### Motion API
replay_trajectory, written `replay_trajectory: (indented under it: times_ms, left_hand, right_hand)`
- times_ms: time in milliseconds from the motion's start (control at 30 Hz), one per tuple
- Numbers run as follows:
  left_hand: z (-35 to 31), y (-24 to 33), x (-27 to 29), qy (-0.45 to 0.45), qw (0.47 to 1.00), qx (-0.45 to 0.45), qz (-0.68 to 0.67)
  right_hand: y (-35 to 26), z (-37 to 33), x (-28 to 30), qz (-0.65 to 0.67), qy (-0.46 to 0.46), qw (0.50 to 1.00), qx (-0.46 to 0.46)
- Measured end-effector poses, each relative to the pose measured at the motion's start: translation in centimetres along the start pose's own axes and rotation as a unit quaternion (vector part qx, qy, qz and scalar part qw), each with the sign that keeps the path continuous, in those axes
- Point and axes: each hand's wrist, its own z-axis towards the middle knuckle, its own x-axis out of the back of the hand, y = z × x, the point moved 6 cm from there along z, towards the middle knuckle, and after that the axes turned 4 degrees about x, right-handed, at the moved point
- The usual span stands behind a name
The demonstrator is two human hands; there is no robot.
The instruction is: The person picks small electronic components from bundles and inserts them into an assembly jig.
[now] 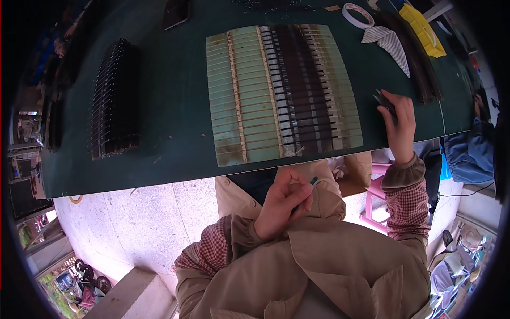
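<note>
My left hand [282, 203] is held low in front of my body, just off the table's near edge. Its thumb and fingers are closed on a small green piece [314, 181], whose tip sticks out past the thumb. My right hand [402, 121] is over the table at the right, fingers curled round a small dark tool with pointed metal tips [380, 98]; its kind is hard to make out. Between the hands and farther back lies a pale green ridged board [249, 95]. Dark strips [300, 85] lie side by side across its right half.
At the left of the table [170, 106] stands a stack of dark strips [114, 101]. A phone [176, 13] lies at the back. Far right hold a tape roll [358, 16], a striped cloth [388, 45], long dark strips [411, 48] and a yellow tray [421, 29]. Another person's sleeve [473, 149] shows beyond.
</note>
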Motion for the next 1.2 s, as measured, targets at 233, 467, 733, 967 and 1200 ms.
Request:
replay_trajectory:
  times_ms: [233,467,733,967,1200]
  left_hand:
    - [1.1,0.5,-0.8,0.026,0.997,-0.037,0.055]
    - [1.4,0.9,-1.8,0.024,0.993,-0.074,0.087]
    - [0.7,-2.3,-1.0,-0.049,0.993,0.03,0.104]
    - [0.3,-1.2,-2.7,-0.173,0.923,-0.14,0.314]
    - [0.6,-1.9,-0.9,-0.173,0.898,-0.125,0.385]
  right_hand:
    - [-4.2,-0.7,1.4,0.23,-0.003,0.968,-0.095]
    - [-9.3,-1.1,-3.5,0.534,-0.246,0.797,-0.136]
    - [3.8,14.2,-4.0,0.474,0.047,0.854,-0.21]
    - [3.9,18.5,-16.1,0.408,-0.149,0.898,-0.077]
    - [2.1,18.3,-18.3,0.377,-0.172,0.909,-0.039]
